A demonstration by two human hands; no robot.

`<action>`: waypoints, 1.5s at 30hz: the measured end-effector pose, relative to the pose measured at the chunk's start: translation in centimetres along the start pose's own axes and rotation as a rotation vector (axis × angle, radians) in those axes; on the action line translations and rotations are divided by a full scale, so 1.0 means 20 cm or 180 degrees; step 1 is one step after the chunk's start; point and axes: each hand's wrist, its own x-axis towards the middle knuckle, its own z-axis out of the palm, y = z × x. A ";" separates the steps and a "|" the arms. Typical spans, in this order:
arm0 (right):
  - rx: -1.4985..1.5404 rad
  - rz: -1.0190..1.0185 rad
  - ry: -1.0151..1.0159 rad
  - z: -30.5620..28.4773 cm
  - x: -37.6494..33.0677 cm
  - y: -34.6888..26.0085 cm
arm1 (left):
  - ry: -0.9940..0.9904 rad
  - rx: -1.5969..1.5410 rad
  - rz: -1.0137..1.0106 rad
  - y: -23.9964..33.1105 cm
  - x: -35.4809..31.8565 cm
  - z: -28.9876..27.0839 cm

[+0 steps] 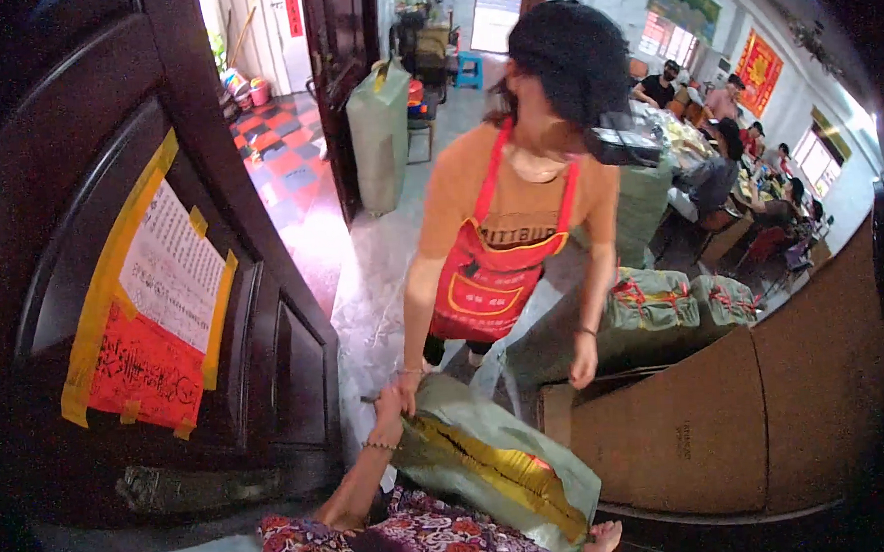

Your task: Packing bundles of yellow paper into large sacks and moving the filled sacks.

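A pale green woven sack [454,400] stands right in front of me, with shiny yellow tape [502,465] running along its top. My left hand [389,407], a beaded bracelet at its wrist, is closed on the sack's far left corner. At the near right corner my right hand [603,540] is closed on the sack's edge. A co-worker in a red apron [487,284] stands across the sack. One co-worker's hand [411,383] is at the left corner beside mine, while the other hand [583,361] hangs free of the sack.
A dark door [278,385] with taped papers stands at my left. Large cardboard [670,434] fills the right, with red-tied green bundles [653,300] behind it. A tall sack [380,139] stands by the doorway. Several people sit at the back right.
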 end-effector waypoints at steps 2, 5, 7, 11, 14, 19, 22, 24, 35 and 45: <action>-0.0426 0.0337 0.0774 0.66 -0.38 -0.24 | 0.0179 0.0069 -0.0051 0.04 0.07 -0.05; -0.0634 -0.0239 -0.0457 0.75 -0.36 -0.23 | 0.0292 0.0217 -0.0299 0.18 0.22 0.04; -0.0595 0.0006 -0.0452 0.84 -0.30 -0.18 | 0.0412 0.0302 -0.0443 0.25 0.37 0.10; -0.0609 0.0511 -0.0168 1.10 -0.13 -0.14 | 0.0546 0.0460 -0.0618 0.34 0.65 0.14; -0.0544 0.0611 -0.0517 1.19 -0.08 -0.16 | 0.0491 0.0639 -0.0638 0.30 0.75 0.04; -0.0411 0.0888 0.0026 1.16 -0.09 -0.15 | 0.0292 0.0817 -0.0799 0.24 0.94 0.06; -0.0359 0.0825 0.0677 1.32 -0.15 -0.15 | 0.0121 0.0924 -0.0840 0.25 1.11 0.12; -0.0381 0.0621 0.0587 1.49 -0.33 -0.18 | 0.0067 0.0992 -0.0856 0.32 1.25 0.20; -0.0768 0.0298 -0.0093 1.73 -0.17 0.14 | -0.0246 0.0736 0.1122 1.08 1.43 0.86; -0.1048 0.1090 0.0185 2.22 -0.38 0.05 | -0.0922 0.1495 0.1854 -0.05 0.44 0.15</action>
